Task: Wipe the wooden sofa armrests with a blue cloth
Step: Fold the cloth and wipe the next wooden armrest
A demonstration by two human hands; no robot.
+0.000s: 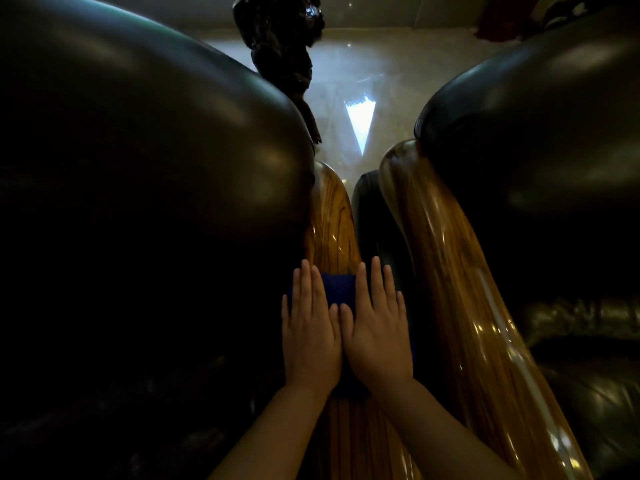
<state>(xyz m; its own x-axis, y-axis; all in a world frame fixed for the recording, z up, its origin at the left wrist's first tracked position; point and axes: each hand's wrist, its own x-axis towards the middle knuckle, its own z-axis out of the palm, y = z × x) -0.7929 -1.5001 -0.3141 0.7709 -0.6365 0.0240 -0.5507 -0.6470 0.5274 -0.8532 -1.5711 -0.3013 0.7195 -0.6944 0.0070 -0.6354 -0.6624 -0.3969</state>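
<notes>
A glossy wooden armrest (330,216) runs away from me down the middle of the view. A dark blue cloth (337,289) lies across it. My left hand (310,332) and my right hand (375,332) rest flat on the cloth side by side, fingers straight and pointing forward, thumbs touching. Most of the cloth is hidden under the palms. A second wooden armrest (450,289), of the neighbouring seat, runs alongside on the right.
Dark leather sofa cushions bulge on the left (138,168) and right (536,150). A narrow dark leather side panel (372,216) sits between the two armrests. A shiny pale floor (360,88) lies beyond, with a dark carved object (280,39) standing at the top.
</notes>
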